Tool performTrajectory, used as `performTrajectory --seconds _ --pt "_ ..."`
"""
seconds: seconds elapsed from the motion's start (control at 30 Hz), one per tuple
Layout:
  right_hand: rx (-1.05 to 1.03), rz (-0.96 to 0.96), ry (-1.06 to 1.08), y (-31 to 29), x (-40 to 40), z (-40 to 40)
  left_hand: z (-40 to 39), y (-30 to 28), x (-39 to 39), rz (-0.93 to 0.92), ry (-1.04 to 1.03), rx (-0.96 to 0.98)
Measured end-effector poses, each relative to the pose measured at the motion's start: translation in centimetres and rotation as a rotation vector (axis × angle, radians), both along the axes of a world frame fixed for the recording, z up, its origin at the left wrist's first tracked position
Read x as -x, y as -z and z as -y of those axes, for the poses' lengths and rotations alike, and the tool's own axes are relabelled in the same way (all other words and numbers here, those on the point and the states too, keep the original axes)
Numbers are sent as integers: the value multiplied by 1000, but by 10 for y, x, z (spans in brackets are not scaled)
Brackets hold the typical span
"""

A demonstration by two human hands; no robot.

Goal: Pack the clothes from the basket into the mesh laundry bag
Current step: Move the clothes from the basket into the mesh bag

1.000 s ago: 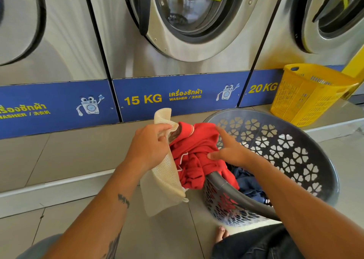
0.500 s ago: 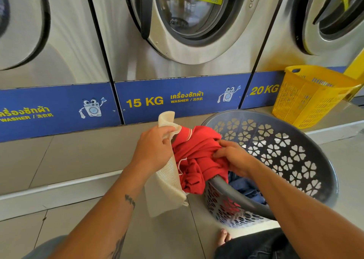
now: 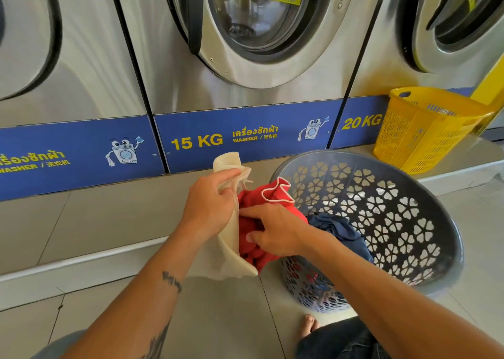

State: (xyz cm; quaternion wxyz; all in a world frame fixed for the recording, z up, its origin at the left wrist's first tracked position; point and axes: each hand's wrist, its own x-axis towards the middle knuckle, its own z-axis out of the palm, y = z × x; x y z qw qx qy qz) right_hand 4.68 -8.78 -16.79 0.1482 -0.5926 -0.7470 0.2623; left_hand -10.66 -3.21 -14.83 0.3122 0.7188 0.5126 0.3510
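From the head camera, our left hand grips the mouth of the cream mesh bag, while our right hand, closed on the red garment, has now pushed it across from the grey basket into the bag. A moment ago the garment hung over the basket rim, so the first piece looks nearly packed; a blue garment waits in the basket.

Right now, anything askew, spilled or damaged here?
Only the grey basket: it is tipped toward the person, not upright. Blue clothes remain inside, nothing spilled. The left hand holds the mesh bag open while the right hand pushes the red garment in.
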Motion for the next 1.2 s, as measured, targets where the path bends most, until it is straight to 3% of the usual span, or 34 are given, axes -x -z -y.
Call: performTrajectory --seconds 0.23,0.3,0.37,0.43,0.47,0.57,0.63,0.7,0.8,0.87,0.93,1.0,1.07,1.13,1.2 --pt "-172 -53 358 -16 -48 -4 -1 4 3 -47 -27 9" --pt "73 -171 481 -12 -62 0 0 4 0 -55 -11 -1" --pt "383 -450 539 -3 -65 5 2 3 -2 -69 -1 -11" --pt "514 -568 523 1 -61 6 4 2 -2 -89 1 -19" --pt "494 -521 499 2 -60 4 5 2 -2 -97 2 -21" --pt "276 -129 450 -1 -57 -7 6 2 -1 -106 13 -28" --pt "112 -8 455 -5 -52 -8 6 3 0 -106 23 -15" --pt "-45 -36 440 -11 -45 -7 6 3 0 -91 30 -3" --pt "-182 -247 425 -22 -28 -5 4 0 -3 -22 22 5" --pt "-159 -342 368 -21 -18 -6 3 -3 -3 18 9 9" --pt "6 -403 233 -12 -10 -4 2 -4 -3 22 -12 7" --pt "139 -320 118 -1 -7 -2 2 -4 -2 11 -31 -4" --pt "173 -120 38 4 -5 -3 3 -3 -1 -22 -43 -20" --pt "109 -63 23 2 -6 -6 3 0 0 -62 -55 -43" --pt "-4 -89 138 -6 -13 -7 1 3 3 -70 -72 -45"
